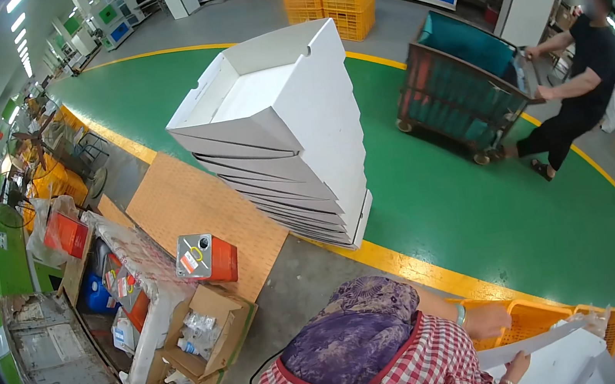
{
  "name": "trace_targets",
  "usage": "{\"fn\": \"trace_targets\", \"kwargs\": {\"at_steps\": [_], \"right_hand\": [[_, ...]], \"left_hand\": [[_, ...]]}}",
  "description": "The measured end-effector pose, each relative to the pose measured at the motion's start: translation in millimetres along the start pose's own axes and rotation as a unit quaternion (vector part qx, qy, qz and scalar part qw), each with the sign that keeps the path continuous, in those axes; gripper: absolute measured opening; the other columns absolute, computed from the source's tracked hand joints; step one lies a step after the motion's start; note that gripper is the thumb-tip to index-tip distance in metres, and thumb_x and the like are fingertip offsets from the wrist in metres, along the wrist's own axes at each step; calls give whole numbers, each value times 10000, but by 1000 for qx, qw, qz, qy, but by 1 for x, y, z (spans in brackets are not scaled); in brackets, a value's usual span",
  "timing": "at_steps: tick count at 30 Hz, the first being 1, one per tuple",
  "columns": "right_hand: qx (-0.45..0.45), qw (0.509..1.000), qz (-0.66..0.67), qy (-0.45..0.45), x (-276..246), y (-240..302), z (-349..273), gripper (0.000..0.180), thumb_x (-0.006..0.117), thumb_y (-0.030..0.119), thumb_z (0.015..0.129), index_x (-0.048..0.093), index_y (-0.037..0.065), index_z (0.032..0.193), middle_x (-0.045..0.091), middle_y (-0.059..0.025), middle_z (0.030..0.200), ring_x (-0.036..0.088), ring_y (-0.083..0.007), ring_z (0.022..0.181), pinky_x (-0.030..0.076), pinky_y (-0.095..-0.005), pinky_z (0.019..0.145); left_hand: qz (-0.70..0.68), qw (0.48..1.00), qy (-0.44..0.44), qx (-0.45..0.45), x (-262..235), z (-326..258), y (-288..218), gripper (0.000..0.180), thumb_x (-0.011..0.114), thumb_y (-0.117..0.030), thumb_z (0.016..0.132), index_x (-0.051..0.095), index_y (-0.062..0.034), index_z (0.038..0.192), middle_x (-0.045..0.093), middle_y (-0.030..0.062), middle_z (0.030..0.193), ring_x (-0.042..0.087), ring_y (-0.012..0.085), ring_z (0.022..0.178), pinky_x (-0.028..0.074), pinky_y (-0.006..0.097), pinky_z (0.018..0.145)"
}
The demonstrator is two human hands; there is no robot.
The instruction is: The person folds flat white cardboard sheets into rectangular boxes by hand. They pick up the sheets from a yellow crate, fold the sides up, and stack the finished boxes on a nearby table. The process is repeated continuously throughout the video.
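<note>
At the lower right, my right hand (pixel 516 368) has its fingers round the edge of a white cardboard box or tray (pixel 560 368). My left hand (pixel 489 320) is beside a yellow plastic crate (pixel 530 319), a little above the white cardboard. Its fingers are curled, and whatever they hold, if anything, is hidden. Each wrist carries a band. My red-and-white checked garment (pixel 442 361) and a purple patterned cloth (pixel 349 334) fill the lower middle. In front, a tall leaning stack of white cardboard trays (pixel 317 121) stands by the yellow floor line.
A person (pixel 587 70) in dark clothes grips a wheeled cage cart (pixel 457 87) at the right. Yellow crates (pixel 349 8) stand at the back. To the left lie a brown board (pixel 200 202), a red metal can (pixel 223 259) and an opened carton (pixel 218 312) with clear plastic items.
</note>
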State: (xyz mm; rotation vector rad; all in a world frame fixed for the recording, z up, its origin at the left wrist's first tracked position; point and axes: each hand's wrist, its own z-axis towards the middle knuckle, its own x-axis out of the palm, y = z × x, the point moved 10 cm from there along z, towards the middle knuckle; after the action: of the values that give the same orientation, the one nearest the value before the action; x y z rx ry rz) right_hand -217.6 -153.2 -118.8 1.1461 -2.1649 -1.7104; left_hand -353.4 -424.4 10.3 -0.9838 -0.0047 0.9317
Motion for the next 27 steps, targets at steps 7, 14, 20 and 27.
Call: {"fn": "trace_targets", "kwargs": {"at_steps": [7, 14, 20, 27], "right_hand": [[-110, 991, -80, 3, -13, 228, -249, 511, 450, 147, 884, 360, -106, 1319, 437, -256, 1299, 452, -345, 1144, 353, -395, 987], [-164, 978, 126, -25, -94, 181, -281, 418, 491, 66, 755, 507, -51, 1156, 610, -130, 1011, 592, -212, 903, 485, -308, 770], [-127, 985, 120, 8, -85, 140, -260, 327, 574, 41, 690, 621, -26, 1007, 632, -31, 939, 576, -131, 863, 455, -262, 780], [-129, 977, 170, -3, -103, 149, -303, 351, 653, 84, 728, 606, -2, 1065, 631, -10, 975, 572, -115, 892, 450, -272, 839]], "left_hand": [[-139, 947, -134, -257, -36, 51, 89, 318, 497, -274, 908, 534, -22, 1098, 570, 165, 1058, 530, 325, 1001, 422, 404, 872], [-480, 812, -88, -321, -21, 170, 74, 682, 301, -522, 954, 243, -30, 1422, 225, 115, 1486, 243, 216, 1351, 173, 349, 1116], [-675, 718, -47, -165, -53, 238, 118, 721, 389, -610, 887, 341, -72, 1364, 445, 118, 1333, 442, 262, 1218, 348, 413, 1048], [-641, 748, -7, -173, -44, 264, 39, 282, 588, -323, 891, 567, -83, 1037, 617, 5, 943, 564, 156, 945, 435, 339, 890]]}}
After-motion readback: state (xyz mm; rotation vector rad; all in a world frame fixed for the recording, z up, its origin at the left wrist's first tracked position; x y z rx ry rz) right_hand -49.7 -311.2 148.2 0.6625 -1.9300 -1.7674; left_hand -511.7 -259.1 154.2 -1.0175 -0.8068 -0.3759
